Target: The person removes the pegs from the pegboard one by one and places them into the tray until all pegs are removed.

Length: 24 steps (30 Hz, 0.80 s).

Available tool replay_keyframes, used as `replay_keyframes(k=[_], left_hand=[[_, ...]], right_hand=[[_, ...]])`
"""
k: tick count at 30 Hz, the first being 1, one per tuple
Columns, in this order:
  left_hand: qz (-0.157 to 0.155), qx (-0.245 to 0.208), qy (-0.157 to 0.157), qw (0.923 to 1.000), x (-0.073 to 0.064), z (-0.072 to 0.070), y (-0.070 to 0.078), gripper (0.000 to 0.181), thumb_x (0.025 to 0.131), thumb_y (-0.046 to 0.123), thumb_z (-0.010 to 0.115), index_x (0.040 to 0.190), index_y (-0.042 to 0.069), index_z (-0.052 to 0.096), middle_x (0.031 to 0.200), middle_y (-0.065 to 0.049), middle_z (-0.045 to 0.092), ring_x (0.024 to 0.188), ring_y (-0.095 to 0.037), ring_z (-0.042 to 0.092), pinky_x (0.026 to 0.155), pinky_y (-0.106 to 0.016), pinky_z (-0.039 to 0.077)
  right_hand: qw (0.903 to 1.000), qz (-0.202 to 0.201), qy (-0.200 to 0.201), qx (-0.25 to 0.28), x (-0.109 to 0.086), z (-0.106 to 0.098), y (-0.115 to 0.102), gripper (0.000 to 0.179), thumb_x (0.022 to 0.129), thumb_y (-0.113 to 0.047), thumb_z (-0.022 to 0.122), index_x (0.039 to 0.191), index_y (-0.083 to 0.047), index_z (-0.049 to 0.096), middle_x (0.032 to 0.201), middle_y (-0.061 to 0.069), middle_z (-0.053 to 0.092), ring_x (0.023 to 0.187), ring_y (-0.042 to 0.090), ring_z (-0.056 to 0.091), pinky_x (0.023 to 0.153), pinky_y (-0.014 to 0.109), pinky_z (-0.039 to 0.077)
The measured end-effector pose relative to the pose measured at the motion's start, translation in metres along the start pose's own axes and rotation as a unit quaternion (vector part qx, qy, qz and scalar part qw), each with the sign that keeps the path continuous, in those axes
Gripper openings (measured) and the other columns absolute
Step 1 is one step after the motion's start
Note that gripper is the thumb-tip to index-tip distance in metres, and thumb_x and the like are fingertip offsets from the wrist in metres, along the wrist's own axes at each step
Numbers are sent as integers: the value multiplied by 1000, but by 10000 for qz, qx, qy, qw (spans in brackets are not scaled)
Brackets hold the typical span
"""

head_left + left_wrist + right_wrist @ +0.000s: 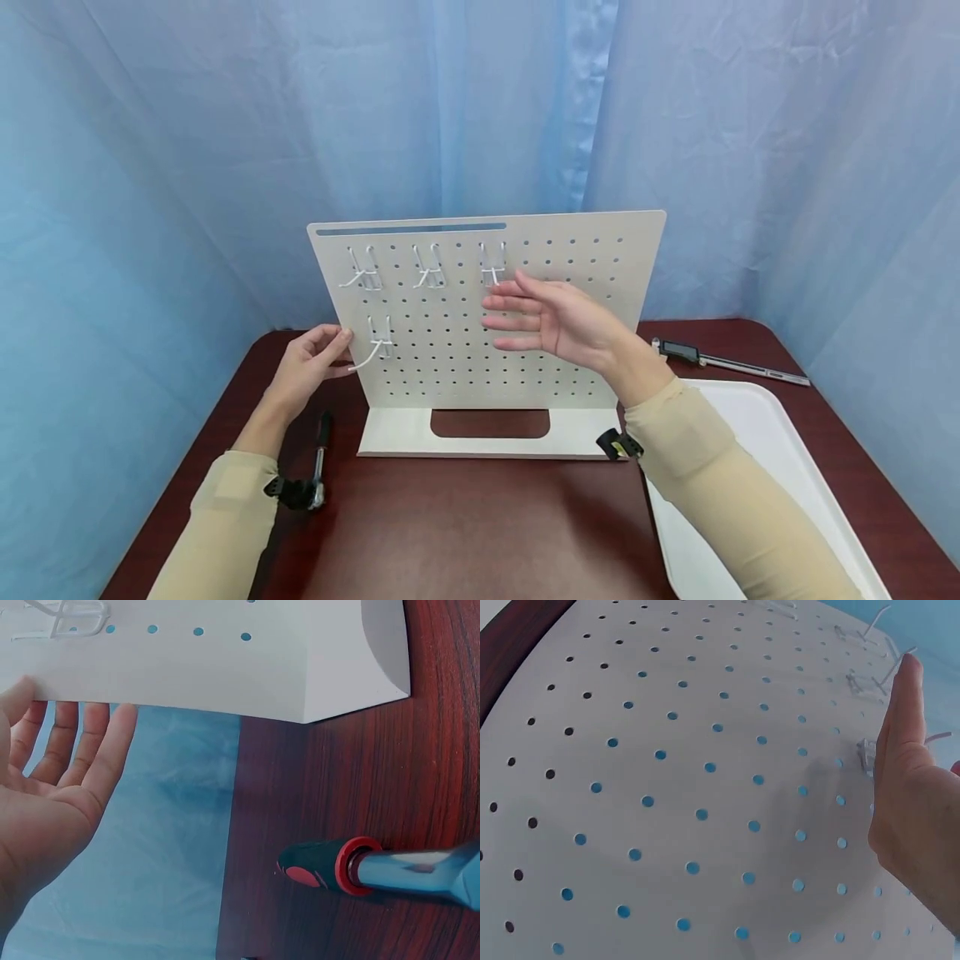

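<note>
While a white pegboard (457, 337) stands upright on a dark reddish table (480, 525), four white hooks (428, 273) jut from its face, three above and one lower at left. A person's left hand (303, 367) pinches the board's left edge; the right hand (551, 321), fingers straight and parted, is raised near the third upper hook, contact unclear. A tool with a red-trimmed handle (322, 865) lies at left, a digital caliper (735, 367) and white tray (750, 417) at right, blue curtains (510, 108) behind.
</note>
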State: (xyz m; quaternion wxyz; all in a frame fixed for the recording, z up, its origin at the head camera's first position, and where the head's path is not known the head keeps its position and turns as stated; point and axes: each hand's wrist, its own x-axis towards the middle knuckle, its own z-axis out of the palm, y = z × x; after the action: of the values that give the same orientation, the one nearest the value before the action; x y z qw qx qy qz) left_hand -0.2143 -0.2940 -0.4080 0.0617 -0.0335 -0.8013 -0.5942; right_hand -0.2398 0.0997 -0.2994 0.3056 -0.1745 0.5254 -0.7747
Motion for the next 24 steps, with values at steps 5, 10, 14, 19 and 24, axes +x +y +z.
replay_keyframes(k=[5,10,14,19,24], left_hand=[[-98,-11,95,9999,0,2,-1,56,103,47,57,123,-4,65,108,-14,68,93,-16,70,81,-28,61],[-484,12,-106,9988,-1,3,-1,69,102,57,50,130,-5,62,114,-21,66,100,-23,70,83,-34,61],[-666,50,-183,9976,-4,4,-2,75,102,62,44,132,-4,59,116,-25,63,105,-33,68,83,-36,61],[-619,-31,-82,9980,-6,9,-4,74,103,61,43,134,-4,57,116,-25,63,105,-34,69,82,-37,61],[-617,-82,59,9980,-7,13,-4,73,103,60,45,133,-5,58,110,-18,65,101,-29,71,80,-36,62]], right_hand=[[9999,-47,113,-12,4,6,-2,59,108,-36,52,146,8,42,146,28,48,120,36,63,99,54,52],[9999,-31,164,-23,8,11,-2,54,107,-30,55,144,7,45,138,24,57,112,33,68,98,54,53],[9999,0,124,-26,12,16,-1,53,106,-27,56,145,7,44,130,19,63,109,33,69,97,54,54],[9999,4,105,35,15,19,0,46,106,-20,56,142,6,45,120,14,68,104,32,71,96,54,54],[9995,46,265,185,18,21,-1,32,107,-28,54,125,-1,55,115,12,69,102,32,71,94,52,56]])
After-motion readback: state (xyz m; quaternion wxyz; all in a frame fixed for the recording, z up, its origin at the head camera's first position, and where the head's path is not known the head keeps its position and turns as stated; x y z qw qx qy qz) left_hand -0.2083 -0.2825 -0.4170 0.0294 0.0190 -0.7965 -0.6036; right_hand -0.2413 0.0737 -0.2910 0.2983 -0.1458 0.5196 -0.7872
